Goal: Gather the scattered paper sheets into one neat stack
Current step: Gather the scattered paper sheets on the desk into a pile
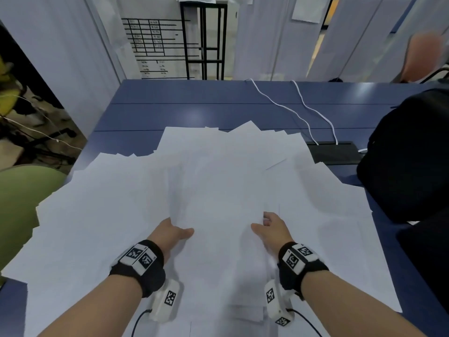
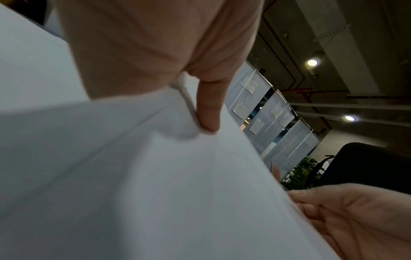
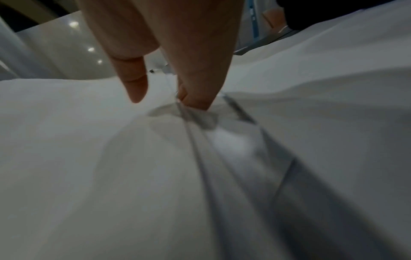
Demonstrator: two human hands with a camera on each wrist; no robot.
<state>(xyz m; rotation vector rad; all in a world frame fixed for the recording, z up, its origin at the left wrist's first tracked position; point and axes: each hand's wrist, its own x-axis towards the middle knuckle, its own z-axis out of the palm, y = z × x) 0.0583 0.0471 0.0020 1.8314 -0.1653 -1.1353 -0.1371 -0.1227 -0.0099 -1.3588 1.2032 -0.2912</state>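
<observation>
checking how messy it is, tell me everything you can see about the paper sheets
The paper sheets are plain white and look thin. Many overlap at odd angles in a wide fan over the blue table, corners jutting at the far and left edges. They lie mostly flat, with no neat stack yet. The left hand and right hand each grip sheets near the middle, thumbs on top, fingers tucked under; the paper puckers at the right thumb. A black bag borders them on the right.

Dim wrist views; soft blur
</observation>
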